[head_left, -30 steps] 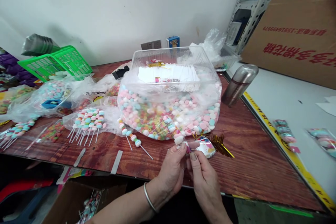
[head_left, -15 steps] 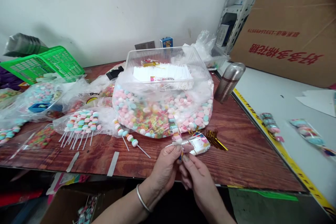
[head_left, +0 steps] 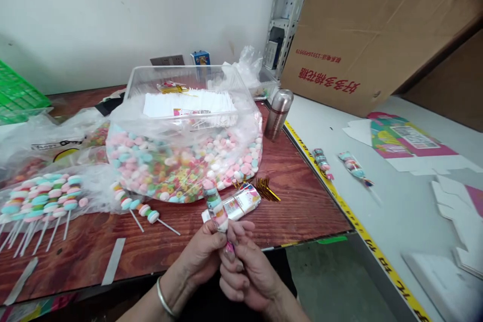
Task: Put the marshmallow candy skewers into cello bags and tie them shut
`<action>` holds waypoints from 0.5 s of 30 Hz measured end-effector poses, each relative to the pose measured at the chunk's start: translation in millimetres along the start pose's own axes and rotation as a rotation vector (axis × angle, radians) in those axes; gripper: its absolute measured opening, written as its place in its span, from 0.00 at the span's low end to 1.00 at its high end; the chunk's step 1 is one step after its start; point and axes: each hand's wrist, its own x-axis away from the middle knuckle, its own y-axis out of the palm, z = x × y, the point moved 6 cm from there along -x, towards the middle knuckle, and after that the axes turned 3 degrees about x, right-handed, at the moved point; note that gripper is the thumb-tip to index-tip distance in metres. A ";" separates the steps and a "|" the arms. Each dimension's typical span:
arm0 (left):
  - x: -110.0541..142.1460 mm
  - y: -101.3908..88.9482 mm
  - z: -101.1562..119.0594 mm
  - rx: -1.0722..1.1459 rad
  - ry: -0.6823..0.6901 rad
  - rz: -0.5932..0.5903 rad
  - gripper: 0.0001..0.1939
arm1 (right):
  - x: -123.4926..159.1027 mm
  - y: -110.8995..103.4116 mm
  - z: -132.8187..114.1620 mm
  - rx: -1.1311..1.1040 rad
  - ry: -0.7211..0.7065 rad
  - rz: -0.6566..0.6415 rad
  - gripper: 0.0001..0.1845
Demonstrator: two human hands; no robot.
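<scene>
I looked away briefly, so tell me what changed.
The view swung right, bringing a colourful printed card into clear sight. Both hands drew the wrapped marshmallow stick slightly back toward the person. Nothing was visibly let go: the left hand still grips it, the right hand at its pink lower end. The steel flask and marshmallow bag stayed put.

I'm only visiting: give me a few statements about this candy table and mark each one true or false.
1. The left hand holds a wrapped marshmallow stick. True.
2. The hands are far apart. False: the right hand is close beside the left.
3. The metal flask stands on the brown table. True.
4. Both wrists are bare. False: a silver bracelet circles the left one.
5. Gold strips lie beside the printed packets. True.
</scene>
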 end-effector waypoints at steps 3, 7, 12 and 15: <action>-5.3 -11.3 17.5 -0.028 0.163 0.181 0.11 | 2.5 -53.2 -9.3 0.369 -0.084 0.281 0.23; -6.1 -21.4 41.2 -0.080 0.318 0.356 0.12 | 8.9 -134.0 -19.9 0.732 -0.086 0.704 0.14; -9.5 -22.3 32.1 -0.148 0.255 0.414 0.15 | 2.1 -161.5 -15.2 1.078 -0.052 0.827 0.08; -11.3 -27.8 29.9 -0.274 0.284 0.428 0.15 | 0.5 -155.3 -15.0 1.227 -0.076 0.846 0.08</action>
